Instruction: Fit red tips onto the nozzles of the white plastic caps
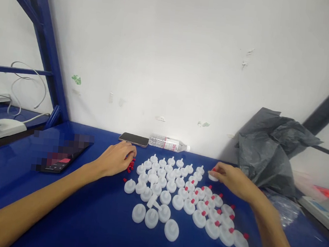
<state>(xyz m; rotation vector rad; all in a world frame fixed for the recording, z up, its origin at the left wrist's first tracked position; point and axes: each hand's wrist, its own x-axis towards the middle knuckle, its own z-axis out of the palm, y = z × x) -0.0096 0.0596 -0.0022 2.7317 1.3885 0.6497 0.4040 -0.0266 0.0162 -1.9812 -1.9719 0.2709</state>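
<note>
My left hand (pixel 118 158) bends its fingers down over a small pile of red tip caps (pixel 130 166); what its fingertips pinch, if anything, is hidden. At the right, my right hand (pixel 230 177) is closed on a white nozzle lid (pixel 213 178) with a red cap on its spout, between thumb and fingers. Between the hands stand many white nozzle lids (pixel 165 197) with bare spouts. Nearer the right arm is a group of lids with red caps (pixel 212 228). One loose red cap (pixel 124 180) lies beside the leftmost lid.
Along the wall lie a phone (pixel 134 139) and a clear plastic bottle (pixel 168 143) on its side. A dark, partly blurred flat object (pixel 62 156) is at left. A grey plastic bag (pixel 269 149) stands at right, above clear plastic wrap (pixel 286 209). Blue frame posts (pixel 49 38) rise at left.
</note>
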